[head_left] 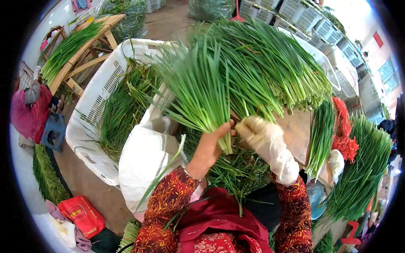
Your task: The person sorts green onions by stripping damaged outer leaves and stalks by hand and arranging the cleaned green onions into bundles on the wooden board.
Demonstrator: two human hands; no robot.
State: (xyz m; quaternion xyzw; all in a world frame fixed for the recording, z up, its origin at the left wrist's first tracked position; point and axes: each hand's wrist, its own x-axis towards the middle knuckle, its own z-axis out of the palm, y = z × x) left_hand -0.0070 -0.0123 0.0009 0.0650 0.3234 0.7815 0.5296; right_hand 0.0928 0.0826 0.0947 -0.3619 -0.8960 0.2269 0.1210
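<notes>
My bare left hand (207,147) grips a thick bunch of green chives (200,90) near its cut ends, with the leaves fanning up and away from me. My right hand (263,135), in a whitish glove, touches the same bunch at the stem end, next to my left thumb. Behind the bunch lies a big pile of chives (274,67) on a wooden board (297,130). Loose chive trimmings (236,168) lie below my hands.
A white plastic crate (88,122) with chives stands at left, a white sack (145,162) beside it. Red ties (344,130) and more chive bundles (363,173) lie at right. Another person in red (27,111) sits far left by a wooden rack (80,55). White crates (295,12) line the back.
</notes>
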